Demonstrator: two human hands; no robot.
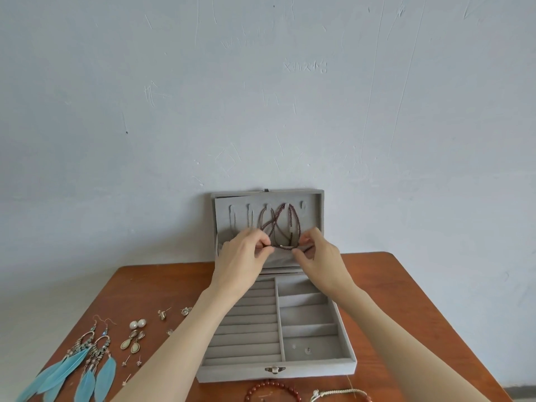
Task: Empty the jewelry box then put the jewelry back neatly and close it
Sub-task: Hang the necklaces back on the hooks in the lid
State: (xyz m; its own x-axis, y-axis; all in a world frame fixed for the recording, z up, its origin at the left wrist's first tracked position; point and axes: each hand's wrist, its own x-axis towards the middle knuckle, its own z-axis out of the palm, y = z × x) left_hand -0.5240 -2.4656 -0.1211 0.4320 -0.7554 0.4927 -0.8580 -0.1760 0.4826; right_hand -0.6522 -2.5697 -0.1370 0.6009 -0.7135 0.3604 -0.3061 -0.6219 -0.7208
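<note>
Your wooden bench [377,285] butts against a scuffed grey wall [261,97]. The jewelry box [275,369] sits open at its middle, below both grips. Left hand [243,256] and right hand [319,256] each pinch the beaded necklace [282,227] against the lid. Feather earrings [75,369] lie far left, near the edge.

I see a scuffed pale blue-grey plaster wall [261,97] behind my reddish-brown wooden table [162,282], faint scratched writing [306,67] on it, under soft, even light.
</note>
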